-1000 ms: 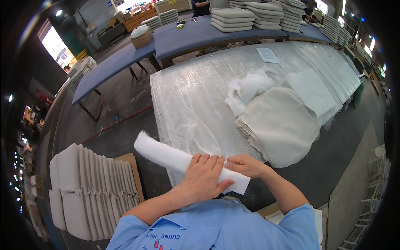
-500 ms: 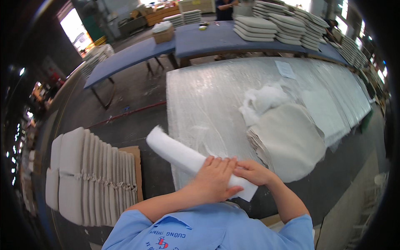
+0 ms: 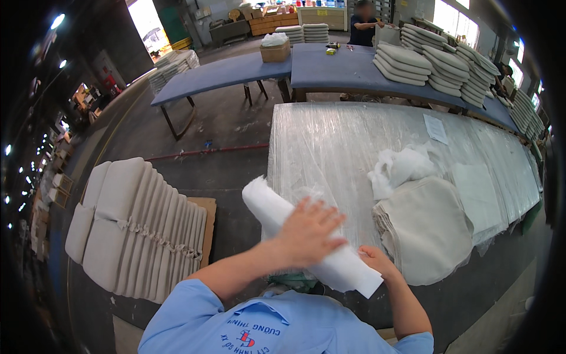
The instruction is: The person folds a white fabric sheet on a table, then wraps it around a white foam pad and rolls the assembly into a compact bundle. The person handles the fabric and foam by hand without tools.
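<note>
Workshop floor, plastic-covered worktop ahead. White foam roll lying slantwise over worktop's near edge, by a stack of beige fabric covers. Left hand flat on top of roll, fingers spread open, forearm reaching up from lower edge. Right hand cupping roll's near end, fingers curled against it.

Workshop hall with long tables and a grey concrete floor.
Blue-topped tables stand far across, stacked cushions at far right; daylight enters a far-left doorway, and round lamps dot the dark left wall.
</note>
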The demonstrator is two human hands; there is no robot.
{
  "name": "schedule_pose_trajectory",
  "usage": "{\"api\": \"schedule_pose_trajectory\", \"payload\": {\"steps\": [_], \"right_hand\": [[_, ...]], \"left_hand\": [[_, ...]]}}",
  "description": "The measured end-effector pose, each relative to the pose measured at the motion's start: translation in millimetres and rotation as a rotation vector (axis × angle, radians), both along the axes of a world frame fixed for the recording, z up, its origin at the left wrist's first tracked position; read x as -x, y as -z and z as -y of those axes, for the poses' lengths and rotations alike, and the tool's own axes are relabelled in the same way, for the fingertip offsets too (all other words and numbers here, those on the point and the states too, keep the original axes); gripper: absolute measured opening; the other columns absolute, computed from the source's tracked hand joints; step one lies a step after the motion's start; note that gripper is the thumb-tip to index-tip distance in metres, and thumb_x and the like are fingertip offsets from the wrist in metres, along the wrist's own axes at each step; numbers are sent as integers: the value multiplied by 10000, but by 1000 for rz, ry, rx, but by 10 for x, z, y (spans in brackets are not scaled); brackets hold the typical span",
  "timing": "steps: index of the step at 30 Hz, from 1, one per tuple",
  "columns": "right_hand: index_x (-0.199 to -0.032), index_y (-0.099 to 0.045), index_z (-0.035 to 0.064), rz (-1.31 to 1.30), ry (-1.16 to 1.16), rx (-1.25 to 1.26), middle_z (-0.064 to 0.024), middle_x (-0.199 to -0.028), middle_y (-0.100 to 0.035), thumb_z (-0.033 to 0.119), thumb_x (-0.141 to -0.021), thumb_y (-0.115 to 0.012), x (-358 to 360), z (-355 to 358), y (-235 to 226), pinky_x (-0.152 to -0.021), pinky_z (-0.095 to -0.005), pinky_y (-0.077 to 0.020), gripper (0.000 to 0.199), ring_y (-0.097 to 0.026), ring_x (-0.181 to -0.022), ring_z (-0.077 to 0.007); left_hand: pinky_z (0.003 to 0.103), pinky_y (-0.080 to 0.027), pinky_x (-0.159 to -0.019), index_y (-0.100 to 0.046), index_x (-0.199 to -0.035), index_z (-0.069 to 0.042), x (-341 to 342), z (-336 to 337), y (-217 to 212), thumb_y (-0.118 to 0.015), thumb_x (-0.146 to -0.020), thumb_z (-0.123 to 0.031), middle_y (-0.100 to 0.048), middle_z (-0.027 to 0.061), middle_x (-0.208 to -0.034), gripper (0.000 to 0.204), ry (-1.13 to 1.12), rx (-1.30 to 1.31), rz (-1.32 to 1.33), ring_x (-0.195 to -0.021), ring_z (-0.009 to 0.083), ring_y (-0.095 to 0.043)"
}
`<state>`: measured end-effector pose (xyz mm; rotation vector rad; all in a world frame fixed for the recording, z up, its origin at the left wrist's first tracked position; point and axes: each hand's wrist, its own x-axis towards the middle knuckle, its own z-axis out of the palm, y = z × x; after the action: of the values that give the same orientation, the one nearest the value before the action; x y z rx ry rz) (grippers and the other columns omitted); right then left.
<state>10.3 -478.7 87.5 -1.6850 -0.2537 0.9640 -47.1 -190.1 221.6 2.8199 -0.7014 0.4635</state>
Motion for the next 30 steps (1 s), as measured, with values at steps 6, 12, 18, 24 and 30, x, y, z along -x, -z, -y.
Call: {"api": "schedule_pose_trajectory", "payload": {"steps": [6,12,18,24,30], "right_hand": [[-1006,-697,32,-38,-16,123,35,-836,-640,267,-1044,-601,54,-175,-176,-702,-278,-478,256,-566,-771,-70],[-928,-689,24,220,-106,255,37,-770,-627,336,-1071,-571,-120,-373,-642,-675,-308,-461,363,-518,-733,-85],[-942,-689,40,500,-200,385,-55,-759,-653,349,-1048,-596,-196,-978,-1378,-686,-341,-473,340,-544,-694,-174],[-1097,-692,80,629,-206,347,-139,-848,-714,401,-1034,-606,-17,-1638,-1553,-721,-404,-509,338,-688,-791,-301],[-983,-671,81,747,-303,460,-178,-805,-676,425,-1035,-608,185,-1930,-1512,-704,-464,-499,353,-666,-795,-379]], "left_hand": [[493,-434,-995,-732,-1085,-69,-245,-486,-152,-403,-1087,-489,-744,149,-822,534,-155,-148,-642,-893,372,-709],[464,-430,-1004,-751,-1099,-80,-257,-746,-142,-431,-1086,-429,-751,133,-892,474,21,142,-563,-936,337,-695],[581,-353,-1113,-729,-1241,-99,-317,-1460,-105,-509,-1068,-425,-761,100,-1037,429,163,-32,-382,-1105,311,-674],[560,-365,-1109,-759,-1182,-133,-356,-1562,-32,-572,-1036,-409,-756,105,-1026,364,283,42,-378,-1083,302,-678],[453,-464,-894,-781,-950,-147,-289,-1575,141,-588,-1018,-370,-724,67,-847,303,288,115,-315,-832,282,-695]]}}
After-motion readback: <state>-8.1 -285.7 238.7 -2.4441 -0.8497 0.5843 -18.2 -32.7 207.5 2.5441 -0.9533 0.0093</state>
